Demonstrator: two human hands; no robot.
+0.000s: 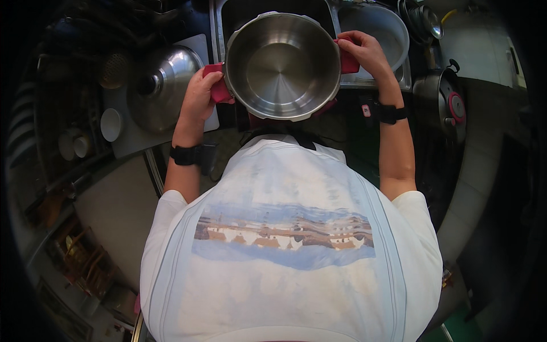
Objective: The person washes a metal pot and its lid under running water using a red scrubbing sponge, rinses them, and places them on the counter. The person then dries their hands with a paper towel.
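A stainless steel pot (280,98) with red handles hangs between my hands, over the front edge of the sink. Its inside is bare shiny metal, its mouth turned up toward me. My left hand (201,92) grips the red side handle (220,89) at the pot's left. On the other side my right hand (366,52) holds the matching red handle (349,60), thumb and fingers on its upper end. Behind the pot, the dark sink basin (273,6) is partly hidden.
A domed metal lid (175,81) rests on a pale board at left, near a white bowl (112,125). A translucent basin (380,25) sits in the right sink bowl. Several stacked metal dishes (421,21) and a pressure-cooker-like lidded pot (446,102) stand at right.
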